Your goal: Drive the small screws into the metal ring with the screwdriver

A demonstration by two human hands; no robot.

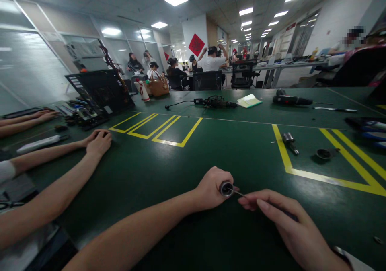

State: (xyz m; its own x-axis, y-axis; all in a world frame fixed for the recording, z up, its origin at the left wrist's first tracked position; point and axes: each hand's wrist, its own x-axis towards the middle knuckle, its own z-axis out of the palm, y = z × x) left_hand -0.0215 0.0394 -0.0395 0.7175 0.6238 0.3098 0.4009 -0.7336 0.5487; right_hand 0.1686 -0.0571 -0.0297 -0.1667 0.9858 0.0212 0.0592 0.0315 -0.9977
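My left hand [212,188] is wrapped round a dark metal cylinder [225,188], whose open round end faces me. A thin metal rod [238,192] reaches from that opening to my right hand [280,210], which pinches it between thumb and fingers. Whether the rod is a screwdriver or a pick, I cannot tell. Both hands are just above the green table [169,170]. Inside the yellow tape outline [328,178] on the right lie a stepped metal shaft-like part [290,143] and a dark ring-shaped part with a short arm [324,154].
At the back lie a black cabled device [215,101], a notepad [249,101], a black power tool [291,99] and a pen-like rod [334,109]. Blue-handled tools [374,135] sit at the far right. A co-worker's hands [99,141] rest on the left; a black frame [99,90] stands behind.
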